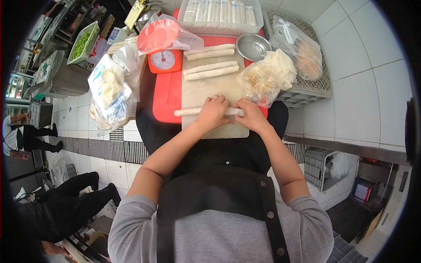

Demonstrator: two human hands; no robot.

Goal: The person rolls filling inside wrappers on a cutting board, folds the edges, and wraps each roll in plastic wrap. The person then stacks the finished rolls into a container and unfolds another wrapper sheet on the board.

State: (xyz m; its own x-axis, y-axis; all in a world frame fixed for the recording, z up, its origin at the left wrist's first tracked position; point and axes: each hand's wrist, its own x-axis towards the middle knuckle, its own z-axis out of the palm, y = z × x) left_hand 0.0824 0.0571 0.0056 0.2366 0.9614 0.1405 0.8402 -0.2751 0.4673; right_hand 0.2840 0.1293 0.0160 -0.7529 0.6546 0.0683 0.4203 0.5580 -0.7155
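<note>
Lying crosswise near the front edge of a pale board (210,93), a white roll (186,112) is covered midway by the left hand (215,110), fingers spread over it; its right end is held by the right hand (251,113), fingers drawn narrow. The roll is separated by a stretch of board from two pairs of rolls (211,70). At right, beige contents are held in a clear bag (259,83). Blue print on the left-hand bag (97,85) and the scale's dial (164,59) cannot be read. Farther off, a metal bowl (254,46) is set beside a tub (210,29) packed with white rolls (219,11).
</note>
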